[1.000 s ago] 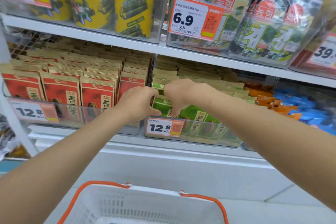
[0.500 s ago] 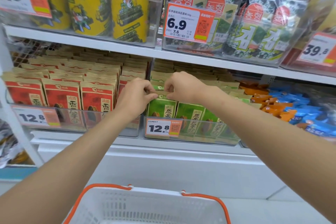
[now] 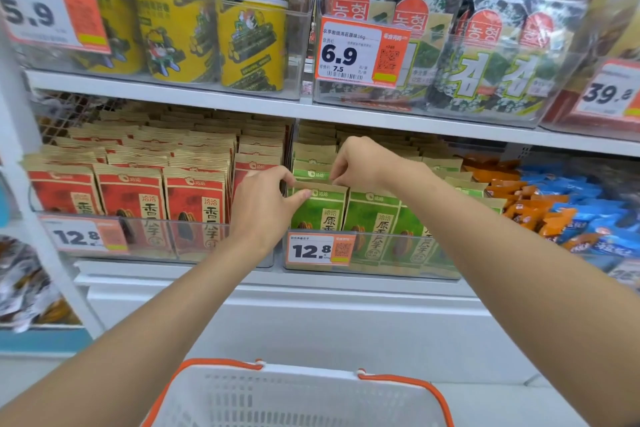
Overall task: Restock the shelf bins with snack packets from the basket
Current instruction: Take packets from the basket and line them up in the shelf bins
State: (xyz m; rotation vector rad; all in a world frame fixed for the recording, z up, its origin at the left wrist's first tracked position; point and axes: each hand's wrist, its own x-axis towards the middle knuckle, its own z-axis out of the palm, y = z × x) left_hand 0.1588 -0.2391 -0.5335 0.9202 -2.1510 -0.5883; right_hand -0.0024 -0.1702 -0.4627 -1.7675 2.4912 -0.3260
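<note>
A green snack packet [image 3: 320, 208] with a brown paper top stands at the front left of a clear shelf bin [image 3: 374, 263] full of matching green packets. My left hand [image 3: 261, 204] pinches its top left corner between thumb and forefinger. My right hand [image 3: 363, 163] pinches the top edge near the right corner. The white basket [image 3: 298, 399] with orange handles sits below, at the bottom edge of the view; its inside is hidden.
A bin of red packets [image 3: 131, 198] stands to the left, orange and blue sweets [image 3: 568, 215] to the right. The shelf above holds yellow cans [image 3: 249, 42] and seaweed packs [image 3: 485, 59]. Price tags [image 3: 320, 248] hang on the bin fronts.
Both hands rose from low in the green bin to the top edge of the front packet, which now stands upright in full view.
</note>
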